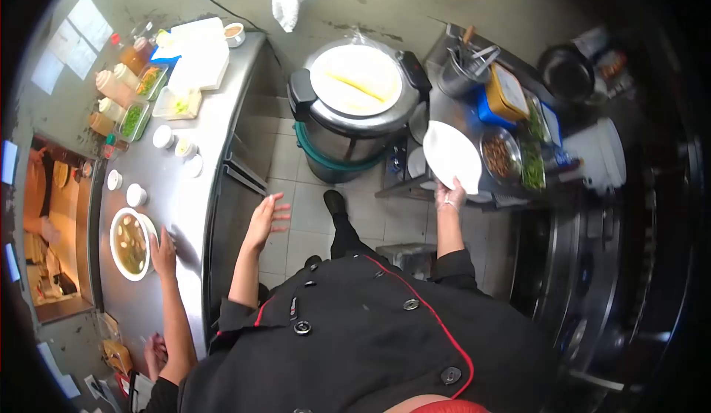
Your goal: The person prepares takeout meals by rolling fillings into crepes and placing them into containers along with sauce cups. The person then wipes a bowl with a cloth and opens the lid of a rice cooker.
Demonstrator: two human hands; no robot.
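In my right hand [449, 193], which seems to wear a thin clear glove, is a white oval plate [450, 154], gripped by its near edge and tilted beside the right-hand counter. My left hand [268, 220] is empty, fingers spread, over the floor near the edge of the steel counter. Ahead of both hands stands a large rice cooker [354, 113] with a white round top bearing a yellow strip. A metal bowl of brown chopped food [501, 154] lies just right of the plate.
A co-worker's hand [163, 254] touches a white bowl of soup [132, 244] on the left steel counter [185, 213]. Sauce bottles, small white cups and herb containers [133, 121] stand there too. A utensil pot [463, 72] and yellow tub [507, 91] occupy the right counter.
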